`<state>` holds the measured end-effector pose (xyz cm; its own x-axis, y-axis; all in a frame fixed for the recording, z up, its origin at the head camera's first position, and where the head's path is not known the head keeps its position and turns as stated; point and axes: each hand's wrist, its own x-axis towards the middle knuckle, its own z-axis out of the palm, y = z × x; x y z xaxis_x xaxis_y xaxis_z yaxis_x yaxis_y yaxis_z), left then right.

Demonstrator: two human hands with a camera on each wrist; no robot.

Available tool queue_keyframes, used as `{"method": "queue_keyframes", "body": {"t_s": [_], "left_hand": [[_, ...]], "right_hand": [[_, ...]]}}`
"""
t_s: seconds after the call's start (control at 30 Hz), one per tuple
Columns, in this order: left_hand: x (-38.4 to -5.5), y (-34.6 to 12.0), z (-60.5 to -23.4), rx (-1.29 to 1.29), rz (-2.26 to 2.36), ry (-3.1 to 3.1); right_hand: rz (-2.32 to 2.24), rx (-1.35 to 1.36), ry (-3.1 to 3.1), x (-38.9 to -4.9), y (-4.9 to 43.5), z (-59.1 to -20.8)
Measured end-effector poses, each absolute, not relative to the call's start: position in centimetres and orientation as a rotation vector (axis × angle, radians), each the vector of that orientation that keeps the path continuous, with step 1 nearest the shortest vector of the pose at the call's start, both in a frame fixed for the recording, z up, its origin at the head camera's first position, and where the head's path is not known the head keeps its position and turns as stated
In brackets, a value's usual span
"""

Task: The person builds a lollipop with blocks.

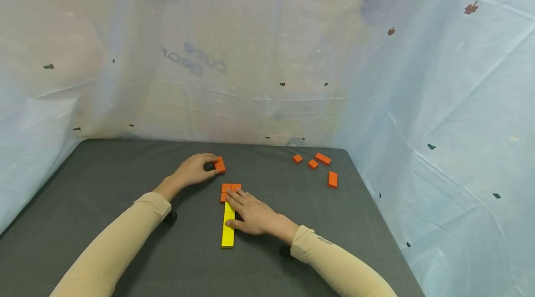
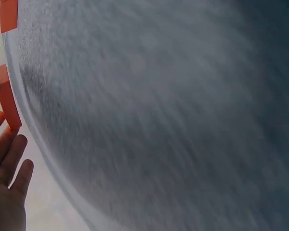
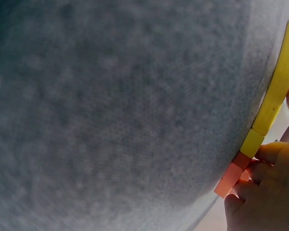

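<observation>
My left hand pinches an orange block between thumb and fingers, just behind the assembled pieces. In the left wrist view the same block is at the left edge, beside the fingers. A small group of orange blocks lies together, with a line of yellow blocks running from it toward me. Across these pieces my right hand rests, fingertips on the orange group and thumb on the yellow part, hiding some of both. From the right wrist, the yellow blocks touch the orange end.
At the back right of the dark grey table lie loose orange pieces: two small blocks and two longer blocks. A pale printed sheet hangs behind the table and along its right side.
</observation>
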<state>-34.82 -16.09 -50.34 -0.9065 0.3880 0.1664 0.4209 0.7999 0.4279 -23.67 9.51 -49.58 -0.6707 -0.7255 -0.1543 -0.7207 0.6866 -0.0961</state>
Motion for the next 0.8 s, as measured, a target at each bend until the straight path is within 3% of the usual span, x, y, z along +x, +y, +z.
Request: {"method": "queue_keyframes", "body": {"t_s": [0.8], "left_hand": [[-31.7, -18.5, -50.5, -0.970, -0.660, -2.958]], "right_hand": [[-0.052, -1.158, 2.702, -23.5, 9.4, -49.1]]}}
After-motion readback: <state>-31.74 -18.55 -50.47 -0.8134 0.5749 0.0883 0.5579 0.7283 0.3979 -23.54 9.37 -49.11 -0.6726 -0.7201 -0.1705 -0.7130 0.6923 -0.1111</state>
